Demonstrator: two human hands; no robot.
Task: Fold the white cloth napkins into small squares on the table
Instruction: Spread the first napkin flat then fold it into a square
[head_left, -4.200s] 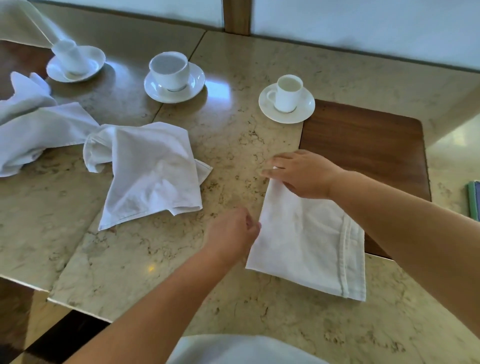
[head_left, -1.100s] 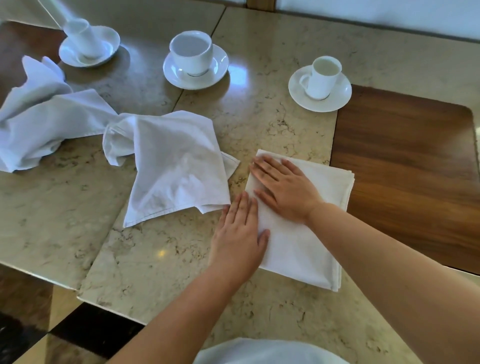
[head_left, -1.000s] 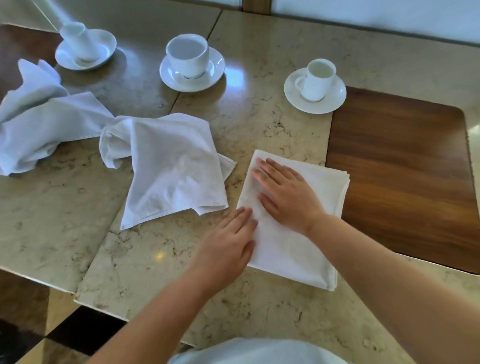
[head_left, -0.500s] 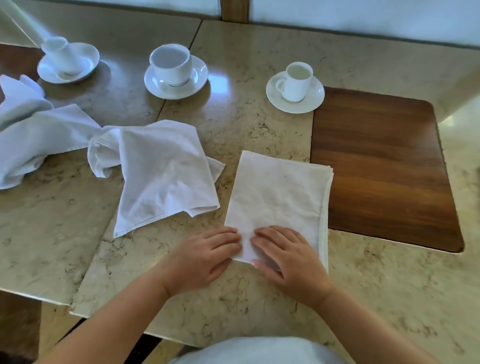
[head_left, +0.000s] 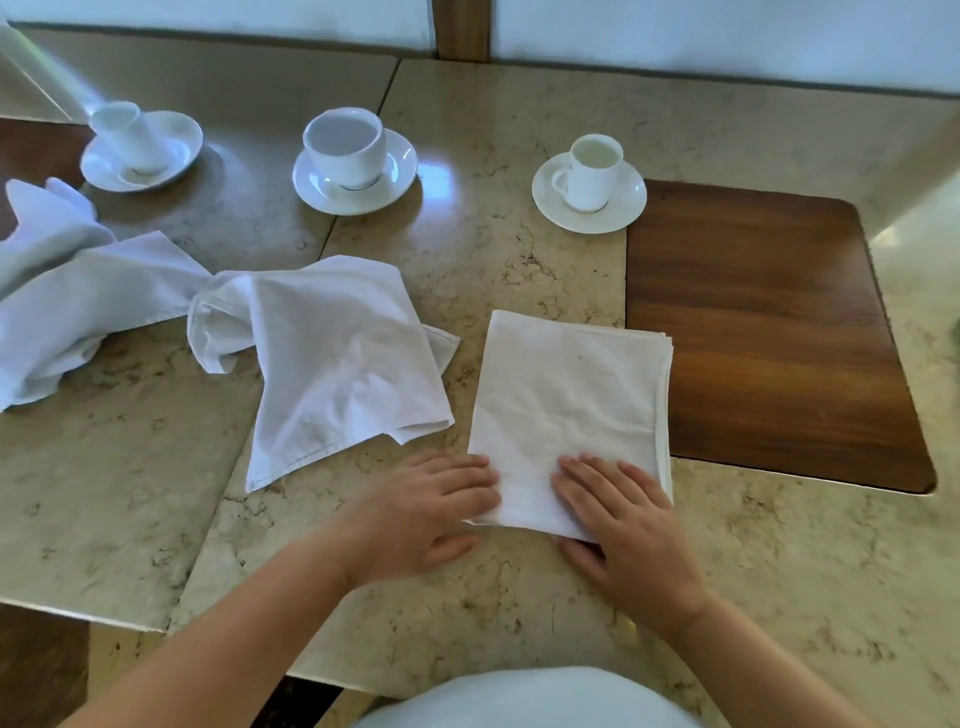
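At six o'clock on the marble table (head_left: 519, 249), both flat hands, left hand (head_left: 421, 512) and right hand (head_left: 623, 514), press the folded napkin (head_left: 566, 395); soft, limp cloth, best pinched at its near corners.

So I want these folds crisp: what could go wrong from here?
The folded napkin is still a rectangle, with its layered right edge fanning slightly; the next fold could come out uneven. Both hands, left hand and right hand, press only its near edge, so the far end may shift.
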